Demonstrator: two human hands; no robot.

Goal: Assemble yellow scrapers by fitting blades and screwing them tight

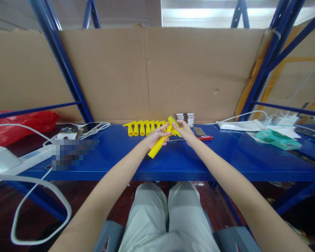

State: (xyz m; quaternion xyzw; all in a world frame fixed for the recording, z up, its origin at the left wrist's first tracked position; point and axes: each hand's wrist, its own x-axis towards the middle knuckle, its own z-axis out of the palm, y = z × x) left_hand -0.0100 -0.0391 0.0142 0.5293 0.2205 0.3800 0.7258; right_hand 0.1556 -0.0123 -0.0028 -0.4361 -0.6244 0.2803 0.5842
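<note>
My left hand (157,137) is closed around the yellow handle of a scraper-like tool (156,148), whose round handle slants down toward the table's front edge. At the tool's upper end, where a greyish edge shows, my right hand (186,132) pinches the yellow head. Behind my left hand stands a row of several similar yellow tools (142,129) with hollow round ends facing me. A red-handled screwdriver (206,138) lies just right of my right hand, its shaft partly hidden. Near it are flat grey strips (198,131).
A stack of small white-and-dark packets (185,119) sits against the cardboard wall (194,70). At right lie a green packet (278,139) and a white pouch (240,125). A power strip (28,159), cables and a red bag (23,126) occupy the left. Blue posts rise at both sides.
</note>
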